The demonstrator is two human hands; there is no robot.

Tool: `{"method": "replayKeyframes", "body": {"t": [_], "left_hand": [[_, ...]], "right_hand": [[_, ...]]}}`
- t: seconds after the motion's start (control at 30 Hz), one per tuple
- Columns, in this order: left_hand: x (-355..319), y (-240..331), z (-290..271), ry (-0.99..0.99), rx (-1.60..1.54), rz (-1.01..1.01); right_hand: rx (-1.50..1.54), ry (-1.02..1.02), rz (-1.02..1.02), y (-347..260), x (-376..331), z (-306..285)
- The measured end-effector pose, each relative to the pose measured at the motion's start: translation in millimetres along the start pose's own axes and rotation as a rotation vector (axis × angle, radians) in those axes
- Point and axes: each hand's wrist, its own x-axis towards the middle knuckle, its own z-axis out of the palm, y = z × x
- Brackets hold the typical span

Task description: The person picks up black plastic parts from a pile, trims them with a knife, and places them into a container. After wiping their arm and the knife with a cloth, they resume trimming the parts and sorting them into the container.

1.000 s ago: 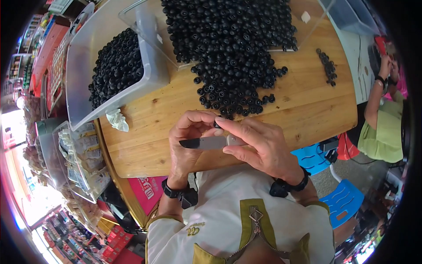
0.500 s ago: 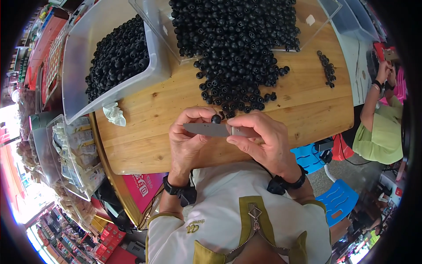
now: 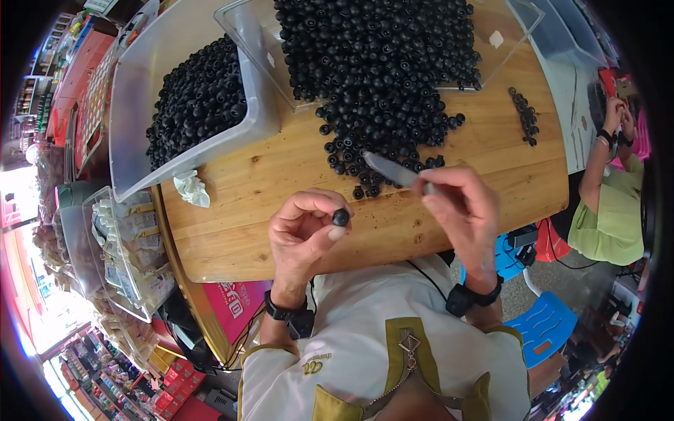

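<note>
My left hand (image 3: 298, 235) pinches one small black round piece (image 3: 340, 217) between thumb and fingertips, above the near part of the wooden table (image 3: 246, 231). My right hand (image 3: 469, 217) is closed around the handle of a small knife (image 3: 392, 170). Its grey blade points up and left, with the tip over the near edge of a big heap of black round pieces (image 3: 379, 77). Many pieces in the heap show a hole or ring on one side. The knife and the held piece are apart.
A translucent bin (image 3: 263, 105) of similar pieces stands at left, with crumpled white tissue (image 3: 191, 188) beside it. The heap spills from a clear tray (image 3: 495, 67). A small row of pieces (image 3: 524, 118) lies at right. Another person (image 3: 607, 203) sits beyond the right edge.
My right hand has moved right with the knife, away from the left hand, and the blade has tilted upward. My left hand has dropped slightly, still pinching the black piece.
</note>
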Motion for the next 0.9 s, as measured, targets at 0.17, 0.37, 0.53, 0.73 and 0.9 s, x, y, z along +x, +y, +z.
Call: {"method": "replayKeyframes", "body": {"t": [0.17,0.37,0.53,0.73,0.9], "left_hand": [[8,-9,4,0.028,0.007,-0.014],[9,-17,0,0.015,-0.049,-0.055],[8,-19,-4,-0.049,-0.131,-0.034],[8,-18,-1,-0.042,-0.110,-0.055],[5,-8,5,0.035,-0.055,-0.089]], "right_hand": [[-0.069,-0.134,-0.076,-7,-1,6],[-0.121,-0.205,-0.234,-1,3,18],[-0.105,-0.179,-0.256,2,2,20],[-0.063,-0.178,-0.166,-1,-1,18],[-0.166,-0.160,-0.165,1,1,15]]}}
